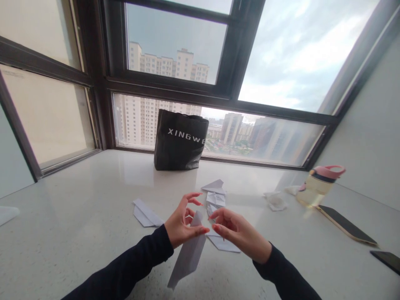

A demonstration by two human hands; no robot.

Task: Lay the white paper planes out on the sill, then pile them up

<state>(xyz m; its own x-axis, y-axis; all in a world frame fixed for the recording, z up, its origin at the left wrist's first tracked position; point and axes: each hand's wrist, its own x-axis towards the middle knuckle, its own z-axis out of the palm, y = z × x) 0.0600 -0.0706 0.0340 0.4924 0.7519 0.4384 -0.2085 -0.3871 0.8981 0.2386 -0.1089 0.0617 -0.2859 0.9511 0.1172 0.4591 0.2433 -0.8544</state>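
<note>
My left hand (184, 225) pinches a folded sheet of white paper (189, 254), its thumb across the front and some fingers raised behind. The paper's narrow tip points up between the hands and its wider end hangs down toward me. Close to the tip, on its right, is my right hand (236, 231), fingers bent, thumb and forefinger slightly apart with nothing visible between them. Behind the hands lie several folded papers: a paper plane (215, 186), a creased piece (215, 200) and a flat folded one (225, 243) partly hidden by the right hand.
Another folded paper (146, 214) lies left on the white countertop (78, 216). A black bag (179, 141) stands by the window. At the right are a pink-lidded bottle (318, 185), crumpled clear plastic (275, 201), a phone-like slab (348, 225) and a dark flat object (387, 260).
</note>
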